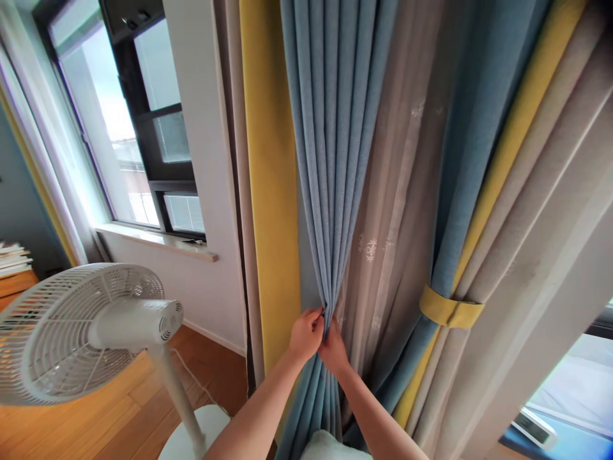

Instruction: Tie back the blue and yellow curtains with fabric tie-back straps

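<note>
Folds of a blue curtain (335,128) are gathered to a narrow waist between my two hands. My left hand (306,333) is closed on the gathered cloth from the left side. On the right side of the same bunch, my right hand (334,348) is closed round it, its fingertips partly hidden by the folds. Below my hands the blue cloth fans out again. A yellow panel (272,191) hangs to the left, and a sheer curtain with white embroidery (370,249) hangs to the right.
A white standing fan (129,326) is at the left on the wooden floor (119,415). Beyond it are a window sill (153,241) and a window. At the right, a second curtain bundle is held by a yellow tieback (450,310). A white device (534,428) lies at the lower right.
</note>
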A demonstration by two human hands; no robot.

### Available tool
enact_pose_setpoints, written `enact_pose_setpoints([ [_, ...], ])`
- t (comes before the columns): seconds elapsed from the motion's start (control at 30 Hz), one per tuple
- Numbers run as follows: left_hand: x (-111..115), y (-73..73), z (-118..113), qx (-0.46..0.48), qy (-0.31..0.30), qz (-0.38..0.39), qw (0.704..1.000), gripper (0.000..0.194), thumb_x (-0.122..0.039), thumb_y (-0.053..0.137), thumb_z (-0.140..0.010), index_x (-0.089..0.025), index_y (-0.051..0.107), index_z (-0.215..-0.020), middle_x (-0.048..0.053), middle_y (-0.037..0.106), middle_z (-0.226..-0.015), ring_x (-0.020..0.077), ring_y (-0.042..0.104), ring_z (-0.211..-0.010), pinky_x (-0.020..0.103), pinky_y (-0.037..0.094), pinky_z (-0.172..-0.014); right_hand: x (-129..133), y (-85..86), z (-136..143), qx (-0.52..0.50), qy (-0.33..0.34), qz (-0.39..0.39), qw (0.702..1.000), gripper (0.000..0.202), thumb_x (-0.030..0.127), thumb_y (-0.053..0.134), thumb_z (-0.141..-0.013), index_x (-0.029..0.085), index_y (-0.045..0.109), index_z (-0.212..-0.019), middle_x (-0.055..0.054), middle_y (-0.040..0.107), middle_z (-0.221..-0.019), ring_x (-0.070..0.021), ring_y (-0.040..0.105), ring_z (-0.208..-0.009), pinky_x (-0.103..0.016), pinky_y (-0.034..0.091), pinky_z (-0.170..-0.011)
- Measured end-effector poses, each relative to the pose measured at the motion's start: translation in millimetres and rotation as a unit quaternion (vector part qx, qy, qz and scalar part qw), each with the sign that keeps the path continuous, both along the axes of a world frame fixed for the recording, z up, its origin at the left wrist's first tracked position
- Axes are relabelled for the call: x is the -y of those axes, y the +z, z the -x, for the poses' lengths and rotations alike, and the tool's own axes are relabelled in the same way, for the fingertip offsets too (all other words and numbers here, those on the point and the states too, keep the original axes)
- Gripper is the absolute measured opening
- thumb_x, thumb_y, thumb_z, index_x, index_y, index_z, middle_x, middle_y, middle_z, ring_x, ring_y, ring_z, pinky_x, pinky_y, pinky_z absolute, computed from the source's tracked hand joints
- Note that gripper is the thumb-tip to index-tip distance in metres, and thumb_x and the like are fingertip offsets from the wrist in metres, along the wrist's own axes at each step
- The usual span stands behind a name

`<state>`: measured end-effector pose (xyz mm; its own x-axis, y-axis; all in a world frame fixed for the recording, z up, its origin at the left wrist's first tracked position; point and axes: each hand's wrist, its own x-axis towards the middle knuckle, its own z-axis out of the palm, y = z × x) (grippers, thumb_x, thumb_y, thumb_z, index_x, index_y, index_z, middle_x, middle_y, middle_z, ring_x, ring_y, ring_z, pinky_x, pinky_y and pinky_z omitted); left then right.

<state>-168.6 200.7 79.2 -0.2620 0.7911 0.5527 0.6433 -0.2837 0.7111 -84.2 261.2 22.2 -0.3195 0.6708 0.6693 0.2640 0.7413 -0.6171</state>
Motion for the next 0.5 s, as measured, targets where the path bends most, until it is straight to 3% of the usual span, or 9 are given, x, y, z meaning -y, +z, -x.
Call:
enact_pose_setpoints([
  [0.07, 3.6, 3.0, 10.3, -0.014, -0.036, 0.002, 0.999, 0.031, -0.028, 0.034, -0.084, -0.022, 0.060, -0.100, 0.004, 0.062, -0.103, 0.0158, 0.056, -0.097, 0.029, 0.043, -0.087, -1.7, 0.0, 2.9, -0.012, -0.061, 0.041, 0.997, 0.034, 0.030, 0.042, -0.073, 0.015, 0.047, -0.103, -0.012, 0.056, -0.095, -0.0227, 0.055, -0.090, -0.036, 0.045, -0.075],
  [0.1, 4.1, 3.3, 19.1, -0.013, -0.024, -0.008, 1.000, 0.032, -0.029, 0.033, -0.084, -0.023, 0.059, -0.101, 0.004, 0.061, -0.105, 0.0158, 0.054, -0.100, 0.030, 0.042, -0.089, -2.9, 0.6, 3.9, -0.014, -0.088, 0.058, 0.994, 0.030, 0.031, 0.039, -0.075, 0.015, 0.048, -0.100, -0.012, 0.057, -0.091, -0.0230, 0.056, -0.087, -0.035, 0.045, -0.073],
  [0.17, 1.0, 1.4, 43.7, 0.020, 0.082, -0.054, 0.995, 0.034, -0.029, 0.035, -0.083, -0.021, 0.052, -0.111, 0.006, 0.054, -0.116, 0.0168, 0.046, -0.111, 0.033, 0.036, -0.096, -4.8, 2.1, 4.8, -0.009, -0.115, 0.077, 0.990, 0.029, 0.032, 0.035, -0.078, 0.017, 0.051, -0.096, -0.012, 0.059, -0.087, -0.0239, 0.057, -0.086, -0.035, 0.044, -0.072],
  [0.23, -7.3, -2.7, 75.0, 0.087, 0.247, -0.099, 0.960, 0.050, -0.028, 0.043, -0.079, -0.016, 0.032, -0.127, 0.012, 0.039, -0.130, 0.0198, 0.034, -0.122, 0.038, 0.029, -0.101, -6.5, 3.6, 4.1, 0.003, -0.117, 0.085, 0.989, 0.030, 0.034, 0.034, -0.078, 0.017, 0.054, -0.094, -0.012, 0.061, -0.085, -0.0247, 0.058, -0.086, -0.034, 0.044, -0.071],
  [0.3, -18.7, -6.8, 106.7, 0.151, 0.315, -0.066, 0.935, 0.071, -0.028, 0.053, -0.073, -0.013, 0.016, -0.132, 0.017, 0.027, -0.136, 0.0241, 0.026, -0.126, 0.042, 0.029, -0.100, -8.8, 4.8, 2.6, 0.018, -0.119, 0.092, 0.988, 0.032, 0.037, 0.035, -0.079, 0.017, 0.057, -0.092, -0.012, 0.062, -0.082, -0.0255, 0.060, -0.083, -0.034, 0.044, -0.067],
  [0.37, -29.4, -8.8, 132.3, 0.187, 0.286, -0.029, 0.939, 0.074, -0.026, 0.058, -0.070, -0.016, 0.017, -0.131, 0.016, 0.032, -0.133, 0.0242, 0.035, -0.121, 0.041, 0.035, -0.096, -12.8, 5.7, 1.4, 0.033, -0.128, 0.093, 0.987, 0.033, 0.039, 0.037, -0.078, 0.017, 0.059, -0.091, -0.011, 0.063, -0.078, -0.0263, 0.061, -0.078, -0.034, 0.044, -0.064],
  [0.5, -35.6, -6.7, 149.5, 0.224, 0.172, -0.022, 0.959, 0.042, -0.029, 0.050, -0.076, -0.017, 0.040, -0.115, 0.012, 0.057, -0.106, 0.0177, 0.059, -0.089, 0.031, 0.048, -0.074, -23.3, 7.6, 2.5, 0.060, -0.134, 0.086, 0.986, 0.033, 0.037, 0.038, -0.079, 0.018, 0.059, -0.094, -0.010, 0.064, -0.078, -0.0253, 0.062, -0.075, -0.032, 0.044, -0.061],
])
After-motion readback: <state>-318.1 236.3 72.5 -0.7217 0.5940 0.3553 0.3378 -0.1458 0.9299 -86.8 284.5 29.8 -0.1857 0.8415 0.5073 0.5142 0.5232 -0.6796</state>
